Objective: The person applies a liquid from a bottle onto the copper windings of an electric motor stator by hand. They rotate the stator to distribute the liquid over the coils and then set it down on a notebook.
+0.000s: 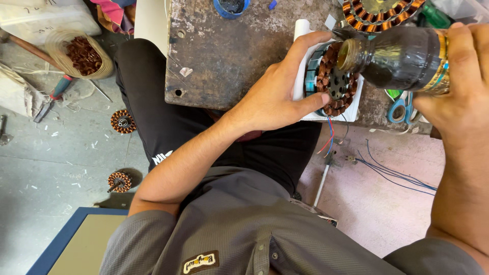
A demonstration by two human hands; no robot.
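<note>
My left hand point(275, 97) steadies the heavy, rigid motor coil point(333, 79) by its rim; my right hand point(458, 71) grips the tilted, likely slippery bottle point(402, 57).

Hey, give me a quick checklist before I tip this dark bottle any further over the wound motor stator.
1. Left hand steadying the stator: ok.
2. Right hand gripping the bottle: ok.
3. Bottle mouth open and over the copper windings: ok.
4. White sheet under the stator to catch drips: ok.
5. Scissors clear of the pour: cannot tell.
6. Liquid left in the bottle: cannot tell.
</note>
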